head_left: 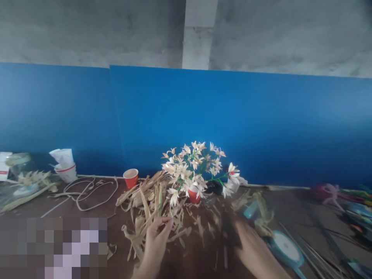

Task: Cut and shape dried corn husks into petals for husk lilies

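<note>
My left hand is raised at the near side of the table, thumb and forefinger pinched together. Whatever sits between the fingertips is too small to make out. To the right, my right hand is smeared by motion, with a dark blurred shape at its fingers. Just beyond both hands, a bunch of cream husk flowers on green stems stands in a red cup. Dry corn husks lie heaped beside and behind my left hand, and loose husk scraps are scattered between the hands.
A red paper cup and a looped white cord lie left of the husks. Farther left are a white cup with tissue and a glass jar. A round blue-rimmed white object is at right. A blue partition stands behind.
</note>
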Demonstrator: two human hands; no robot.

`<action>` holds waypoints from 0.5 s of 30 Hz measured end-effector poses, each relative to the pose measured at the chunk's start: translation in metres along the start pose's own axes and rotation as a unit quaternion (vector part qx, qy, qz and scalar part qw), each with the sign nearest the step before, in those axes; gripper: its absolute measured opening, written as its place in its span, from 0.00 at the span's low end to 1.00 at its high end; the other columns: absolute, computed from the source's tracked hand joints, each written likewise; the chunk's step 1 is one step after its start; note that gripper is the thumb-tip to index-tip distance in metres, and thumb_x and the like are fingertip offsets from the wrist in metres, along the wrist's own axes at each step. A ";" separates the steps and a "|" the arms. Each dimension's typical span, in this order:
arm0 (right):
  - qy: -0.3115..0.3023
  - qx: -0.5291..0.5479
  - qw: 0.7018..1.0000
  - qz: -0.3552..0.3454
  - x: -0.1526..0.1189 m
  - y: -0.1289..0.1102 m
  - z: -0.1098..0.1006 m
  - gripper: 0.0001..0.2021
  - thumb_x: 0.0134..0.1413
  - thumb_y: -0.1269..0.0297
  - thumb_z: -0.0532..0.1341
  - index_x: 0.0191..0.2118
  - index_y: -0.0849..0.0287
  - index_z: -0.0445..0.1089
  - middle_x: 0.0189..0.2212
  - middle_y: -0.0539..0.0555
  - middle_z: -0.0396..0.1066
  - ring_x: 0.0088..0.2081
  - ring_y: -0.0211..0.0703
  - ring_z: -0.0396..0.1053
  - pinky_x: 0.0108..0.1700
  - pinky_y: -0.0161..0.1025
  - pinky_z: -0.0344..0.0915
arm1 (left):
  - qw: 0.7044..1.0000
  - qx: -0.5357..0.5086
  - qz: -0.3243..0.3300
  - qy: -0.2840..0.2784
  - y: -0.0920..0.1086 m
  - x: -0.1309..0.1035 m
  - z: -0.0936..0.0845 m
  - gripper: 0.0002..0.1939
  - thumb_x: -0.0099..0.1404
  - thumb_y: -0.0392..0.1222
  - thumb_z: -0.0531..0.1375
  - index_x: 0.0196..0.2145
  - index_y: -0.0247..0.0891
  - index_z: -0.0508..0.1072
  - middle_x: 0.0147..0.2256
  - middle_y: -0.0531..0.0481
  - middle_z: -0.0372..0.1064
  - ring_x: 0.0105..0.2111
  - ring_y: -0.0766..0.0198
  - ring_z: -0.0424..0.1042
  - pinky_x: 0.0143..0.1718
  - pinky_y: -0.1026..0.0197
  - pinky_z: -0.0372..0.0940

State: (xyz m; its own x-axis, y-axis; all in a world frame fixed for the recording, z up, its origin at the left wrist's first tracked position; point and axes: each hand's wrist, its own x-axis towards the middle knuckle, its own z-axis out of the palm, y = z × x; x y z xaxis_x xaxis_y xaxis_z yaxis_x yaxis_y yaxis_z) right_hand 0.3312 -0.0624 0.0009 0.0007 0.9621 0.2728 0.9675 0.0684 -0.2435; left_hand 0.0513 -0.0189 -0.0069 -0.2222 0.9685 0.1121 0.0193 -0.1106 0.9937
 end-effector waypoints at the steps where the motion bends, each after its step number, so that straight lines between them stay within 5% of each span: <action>1: -0.014 -0.034 0.999 0.014 -0.002 0.008 0.003 0.19 0.38 0.78 0.56 0.41 0.62 0.68 0.36 0.61 0.71 0.41 0.53 0.70 0.41 0.43 0.64 | 1.000 -0.003 -0.002 -0.010 0.000 0.000 0.000 0.20 0.46 0.57 0.64 0.24 0.34 0.76 0.20 0.50 0.68 0.22 0.61 0.66 0.21 0.65 0.60; 4: -0.039 -0.124 0.990 0.052 -0.007 0.013 0.005 0.22 0.36 0.78 0.57 0.44 0.67 0.67 0.41 0.67 0.69 0.44 0.60 0.67 0.42 0.48 0.63 | 0.999 -0.011 -0.016 -0.032 -0.001 -0.001 0.001 0.20 0.48 0.57 0.63 0.25 0.34 0.76 0.20 0.50 0.68 0.22 0.62 0.66 0.21 0.65 0.59; 7: 0.018 -0.175 0.984 0.040 -0.005 -0.017 -0.004 0.24 0.37 0.79 0.57 0.47 0.64 0.67 0.45 0.65 0.68 0.48 0.62 0.63 0.46 0.53 0.59 | 0.999 -0.011 -0.021 -0.032 -0.002 -0.002 0.002 0.20 0.48 0.56 0.63 0.26 0.34 0.76 0.20 0.51 0.68 0.21 0.63 0.65 0.20 0.66 0.57; 11: -0.037 -0.039 0.998 -0.033 0.011 -0.082 -0.002 0.12 0.49 0.76 0.52 0.31 0.55 0.71 0.34 0.55 0.72 0.40 0.50 0.68 0.41 0.44 0.60 | 0.999 -0.005 -0.019 -0.027 -0.001 -0.003 0.002 0.20 0.49 0.56 0.63 0.27 0.34 0.76 0.20 0.52 0.67 0.21 0.64 0.64 0.20 0.66 0.58; 15: -0.123 0.058 0.987 -0.085 0.026 -0.124 0.027 0.10 0.50 0.74 0.54 0.30 0.58 0.72 0.32 0.56 0.74 0.37 0.47 0.70 0.41 0.39 0.59 | 0.999 0.012 0.001 -0.029 0.001 -0.002 0.001 0.19 0.50 0.56 0.62 0.26 0.34 0.76 0.21 0.51 0.68 0.23 0.62 0.66 0.24 0.64 0.61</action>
State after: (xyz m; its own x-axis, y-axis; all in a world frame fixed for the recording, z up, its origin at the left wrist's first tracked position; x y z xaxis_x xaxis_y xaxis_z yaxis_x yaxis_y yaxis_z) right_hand 0.2048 -0.0385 0.0128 -0.2348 0.9680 0.0883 0.9131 0.2508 -0.3215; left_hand 0.0526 -0.0212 -0.0059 -0.1646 0.9798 0.1138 0.0441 -0.1080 0.9932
